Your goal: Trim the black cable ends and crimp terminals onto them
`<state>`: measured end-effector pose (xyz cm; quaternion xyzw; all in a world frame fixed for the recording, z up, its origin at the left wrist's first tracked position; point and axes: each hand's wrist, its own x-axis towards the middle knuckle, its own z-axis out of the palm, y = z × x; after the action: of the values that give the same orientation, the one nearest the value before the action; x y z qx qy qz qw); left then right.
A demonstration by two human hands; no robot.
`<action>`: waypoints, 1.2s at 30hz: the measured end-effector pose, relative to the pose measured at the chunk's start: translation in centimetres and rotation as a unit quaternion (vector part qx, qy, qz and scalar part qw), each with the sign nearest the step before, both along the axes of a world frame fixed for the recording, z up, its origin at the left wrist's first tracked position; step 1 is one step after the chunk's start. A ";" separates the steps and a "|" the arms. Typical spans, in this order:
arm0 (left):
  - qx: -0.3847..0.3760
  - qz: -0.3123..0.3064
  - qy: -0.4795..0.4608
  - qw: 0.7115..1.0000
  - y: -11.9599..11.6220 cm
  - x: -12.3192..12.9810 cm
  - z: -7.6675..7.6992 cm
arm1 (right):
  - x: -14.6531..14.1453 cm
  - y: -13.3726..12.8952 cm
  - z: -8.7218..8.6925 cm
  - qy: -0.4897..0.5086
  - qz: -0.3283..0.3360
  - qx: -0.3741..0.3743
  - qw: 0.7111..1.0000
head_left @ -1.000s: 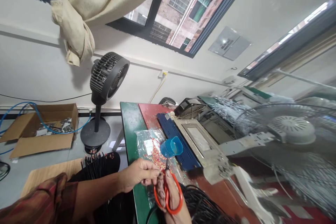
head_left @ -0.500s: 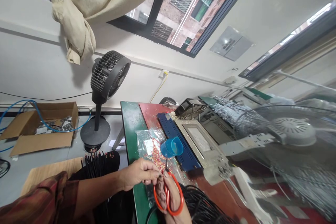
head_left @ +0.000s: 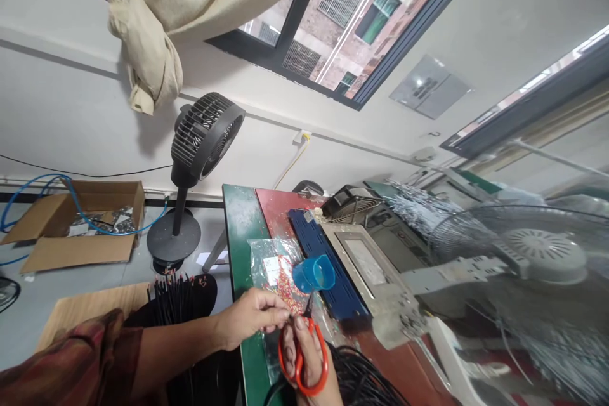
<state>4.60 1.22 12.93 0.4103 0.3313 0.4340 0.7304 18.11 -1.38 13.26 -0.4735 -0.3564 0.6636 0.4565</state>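
Note:
My right hand (head_left: 308, 349) has its fingers through the orange-red loops of a pair of scissors (head_left: 324, 373). Their short dark blades point up and away, close to a blue plastic cup (head_left: 309, 274). Thumb and forefinger of my left hand (head_left: 250, 318) are pinched together, right beside the right fingertips. Whatever lies in that pinch is too small to make out. Under the cup spreads a clear plastic bag (head_left: 261, 254) with many tiny red and yellow pieces (head_left: 285, 285). Black cables (head_left: 361, 375) lie bundled beyond my right hand.
A bench machine with a blue plate (head_left: 328, 266) stands right of the cup. Farther right is a large fan (head_left: 542, 247). Black cables with reddish ends (head_left: 174, 295) rest at my lap. A black standing fan (head_left: 204, 139) and an open carton (head_left: 80, 254) are on the left.
The scissors have tilted to the right, their blades now leaning away from my left hand. My right thumb has lifted closer to the left fingertips. The view has shifted slightly.

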 end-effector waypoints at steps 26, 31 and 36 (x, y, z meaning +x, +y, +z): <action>-0.008 0.022 -0.009 1.000 -0.1 0.0 -0.2 | 0.0 0.2 -0.5 -0.098 -0.020 0.009 0.995; -0.023 0.029 -0.024 0.999 -0.1 0.1 -0.3 | -0.1 0.3 -0.4 -0.084 -0.024 -0.003 0.996; -0.030 0.039 -0.026 0.998 -0.1 -0.1 -0.2 | 0.2 0.5 -1.0 -0.081 -0.048 -0.013 0.995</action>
<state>4.50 1.10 12.68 0.3635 0.3407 0.4629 0.7331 18.29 -0.91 12.29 -0.5481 -0.3605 0.6053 0.4509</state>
